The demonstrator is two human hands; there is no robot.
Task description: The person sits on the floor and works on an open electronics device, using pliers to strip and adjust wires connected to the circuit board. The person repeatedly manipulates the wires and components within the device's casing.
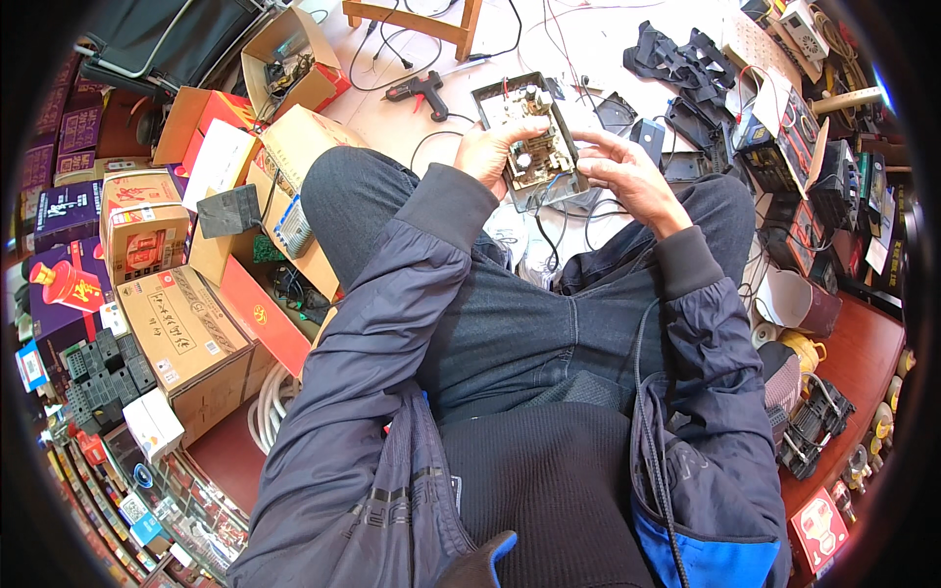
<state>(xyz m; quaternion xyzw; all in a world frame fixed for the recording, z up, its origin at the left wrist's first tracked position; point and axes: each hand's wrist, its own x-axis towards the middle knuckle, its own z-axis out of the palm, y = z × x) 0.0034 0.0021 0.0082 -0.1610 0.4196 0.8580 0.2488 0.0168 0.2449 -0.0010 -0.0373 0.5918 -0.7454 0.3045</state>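
Note:
An open dark casing with a circuit board inside is held up above the floor, between my knees. Capacitors and other parts crowd the board, and dark cables hang from its lower end. My left hand is closed round the casing's left side, the thumb lying over the board. At the opposite edge is my right hand, its fingers bent against the casing's side; some fingertips are hidden. On the floor beyond my left hand lies a black glue gun with a red trigger.
Cardboard boxes and an open carton crowd the left side. Black plastic parts lie at the far right, near an electronic unit with exposed parts. Loose cables cross the floor by a wooden stool leg.

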